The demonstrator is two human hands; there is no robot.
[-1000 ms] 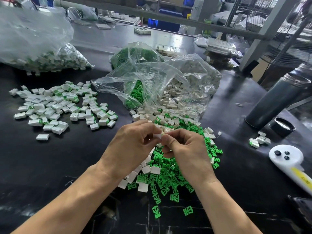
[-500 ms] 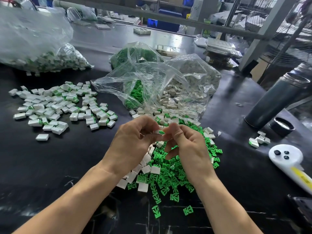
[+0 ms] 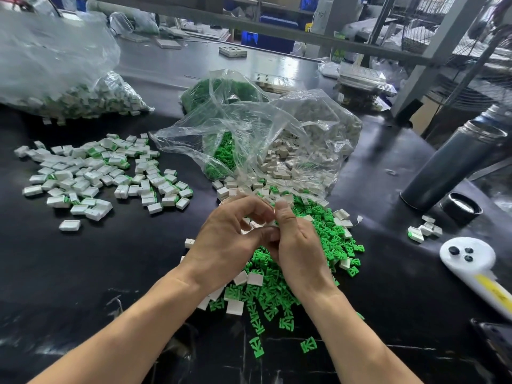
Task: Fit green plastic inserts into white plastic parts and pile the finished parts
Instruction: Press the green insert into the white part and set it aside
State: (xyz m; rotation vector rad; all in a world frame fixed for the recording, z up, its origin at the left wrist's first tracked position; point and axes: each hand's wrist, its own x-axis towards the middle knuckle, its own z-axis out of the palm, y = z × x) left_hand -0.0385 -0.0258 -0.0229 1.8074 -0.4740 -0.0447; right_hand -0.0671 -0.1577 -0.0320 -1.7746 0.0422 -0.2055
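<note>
**Both hands drawn closer, fingertips meeting over the loose pile**

Since half a second ago the hands have closed in on each other; the green tip seen then between the fingertips no longer shows, and the right thumb now stands upright against the left fingers.

Grip: left hand (image 3: 227,245) has its fingers curled, thumb and forefinger pinched toward the right hand (image 3: 297,245). Right-hand fingers are curled too, thumb raised. A sliver of white part (image 3: 273,223) shows where the fingertips meet; both hands appear to pinch it. Whether a green insert is in it cannot be told, as the fingers cover it.

Under and ahead of the hands: loose pile of green inserts (image 3: 327,234) mixed with unfilled white parts (image 3: 253,278) on the black table (image 3: 124,259). The hands hide the middle of this pile.

Left on the table: finished parts (image 3: 91,173), white with green edges, spread in a flat heap, unchanged from earlier.

Behind the hands: open clear bag (image 3: 249,139) spilling green and white pieces. Another bag (image 3: 69,87) of finished pieces at far left, partly cut off by the frame edge.

Right side: dark flask (image 3: 451,167), its cap (image 3: 461,207) beside it, a few parts (image 3: 425,230) near, and a white controller (image 3: 471,261) cut off at the edge
</note>
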